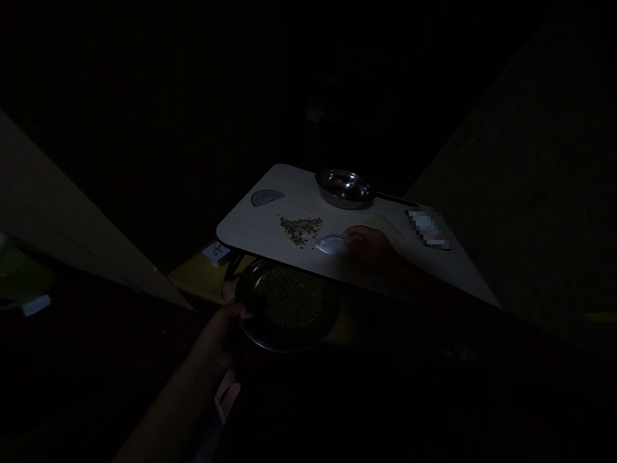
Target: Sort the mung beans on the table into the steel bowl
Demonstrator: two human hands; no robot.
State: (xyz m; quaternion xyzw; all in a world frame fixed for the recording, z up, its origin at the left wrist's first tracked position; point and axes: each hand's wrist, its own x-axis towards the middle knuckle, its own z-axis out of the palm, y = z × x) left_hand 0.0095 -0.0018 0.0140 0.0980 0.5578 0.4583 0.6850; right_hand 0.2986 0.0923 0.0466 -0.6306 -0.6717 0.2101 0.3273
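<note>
My left hand (230,321) grips the left rim of a metal bowl (284,344), its thumb over the edge. Small green grains (292,297), like mung beans, cover the bowl's bottom. The bowl is just below the near edge of a white table (260,235). Over the tabletop, my right hand (369,243) pinches the right end of a clear protractor (332,243). Left of that protractor lies a loose patch of green grains (299,229). A second protractor (267,197) rests near the table's left edge.
A shiny steel bowl (344,190) stands at the table's back edge. On the right lies a flat, blurred-out object (429,228). A pale, faint heap (384,228) sits behind my right hand. A small white box (216,252) is below the left corner. The surroundings are very dark.
</note>
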